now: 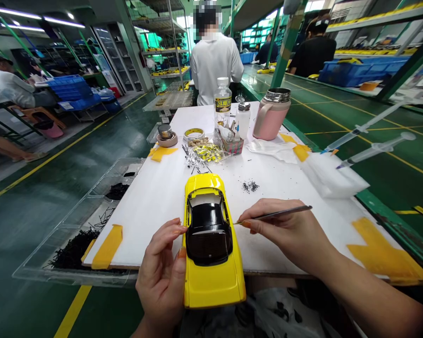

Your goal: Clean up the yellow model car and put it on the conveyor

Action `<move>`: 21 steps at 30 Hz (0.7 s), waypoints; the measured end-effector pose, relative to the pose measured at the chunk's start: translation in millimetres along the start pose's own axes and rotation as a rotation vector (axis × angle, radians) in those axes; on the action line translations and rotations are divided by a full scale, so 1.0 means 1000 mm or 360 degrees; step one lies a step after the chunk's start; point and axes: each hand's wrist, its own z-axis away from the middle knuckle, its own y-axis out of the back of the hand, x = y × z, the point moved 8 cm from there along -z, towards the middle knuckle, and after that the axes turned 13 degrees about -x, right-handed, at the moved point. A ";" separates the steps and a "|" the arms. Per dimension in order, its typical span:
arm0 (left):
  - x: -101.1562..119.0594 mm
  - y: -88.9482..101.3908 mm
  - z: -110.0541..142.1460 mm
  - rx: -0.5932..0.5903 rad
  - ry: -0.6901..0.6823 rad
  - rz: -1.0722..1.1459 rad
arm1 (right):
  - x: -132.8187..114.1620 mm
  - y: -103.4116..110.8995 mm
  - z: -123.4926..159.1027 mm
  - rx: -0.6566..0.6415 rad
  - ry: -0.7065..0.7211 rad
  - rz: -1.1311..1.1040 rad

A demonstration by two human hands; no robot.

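My left hand [160, 272] grips the left side of a yellow model car [213, 286], which stands lengthwise on the edge of a white board [151, 220] with its black roof and rear window upward. My right hand [282, 230] pinches thin metal tweezers [278, 214]. Their tip reaches the car's right side near the window opening, though the exact contact is too small to tell. Small black specks [250, 186] lie on the board just beyond my right hand.
A clear plastic tray [75, 251] of black strands lies left of the board. Farther up stand a pink flask [271, 115], a plastic bottle [223, 102] and foil packets [207, 152]. Two syringes [368, 124] lie right. A co-worker in white [213, 70] stands beyond.
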 end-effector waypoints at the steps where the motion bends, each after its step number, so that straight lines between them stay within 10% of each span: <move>1: 0.000 0.000 0.000 0.0006 0.0000 -0.0004 | 0.000 0.000 0.000 0.0004 -0.0003 0.0001; 21: -0.001 0.000 0.000 0.0015 0.0022 0.0013 | -0.002 0.003 0.001 0.0043 0.0017 0.0001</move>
